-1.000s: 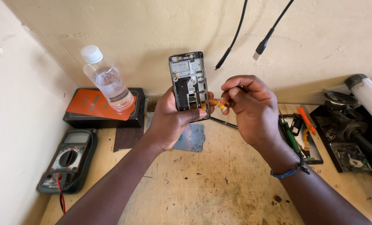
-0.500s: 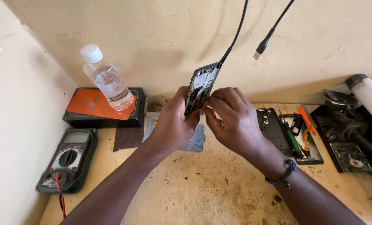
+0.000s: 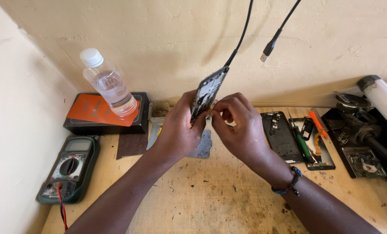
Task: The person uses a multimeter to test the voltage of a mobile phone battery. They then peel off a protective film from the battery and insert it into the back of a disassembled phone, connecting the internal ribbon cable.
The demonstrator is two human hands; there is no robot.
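- Nearest us, bare stained workbench (image 3: 211, 195) under both forearms, open room down the middle.
- Left edge: multimeter (image 3: 70, 168) close to the side wall.
- Left hand (image 3: 178, 128) wraps the opened phone (image 3: 208, 92), tilted edge-on above the bench.
- Right hand (image 3: 237, 125) pinches at the phone's lower edge, fingers narrow.
- Right: phone back cover (image 3: 281, 135), then a tray of tools (image 3: 313, 138).
- Far: bottle (image 3: 109, 84) on an orange-topped box (image 3: 106, 112); cable (image 3: 242, 34) meets the phone's top corner.
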